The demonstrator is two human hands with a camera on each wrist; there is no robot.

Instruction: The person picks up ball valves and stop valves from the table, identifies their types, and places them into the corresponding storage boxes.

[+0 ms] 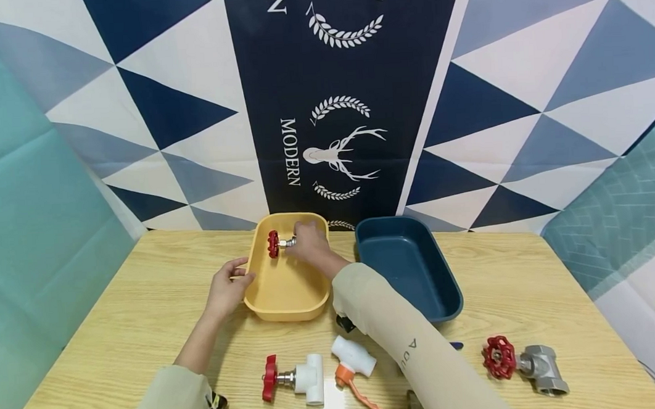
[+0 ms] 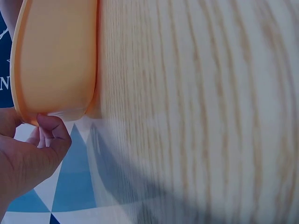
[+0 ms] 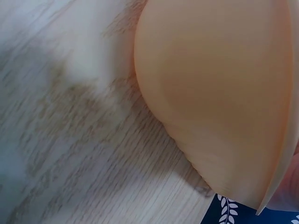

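My right hand (image 1: 310,242) reaches inside the yellow tray (image 1: 289,314) and grips a valve with a red handwheel (image 1: 273,244). The wheel points left, and a short silver stem shows beside it; the hand covers the valve's body. At the tray's left side, my left hand (image 1: 227,290) pinches the rim between thumb and fingers. In the left wrist view that hand (image 2: 32,154) is at the tray's corner. The right wrist view has mostly the tray's outer wall (image 3: 219,93), with only a sliver of the right hand (image 3: 287,186) past the rim.
A dark blue tray (image 1: 408,268) stands to the right. Nearer lie a white valve with a red handle (image 1: 309,378), a white valve with an orange lever (image 1: 354,357) and a metal piece (image 1: 414,404) partly under the right sleeve. A grey metal valve (image 1: 542,369) lies at right.
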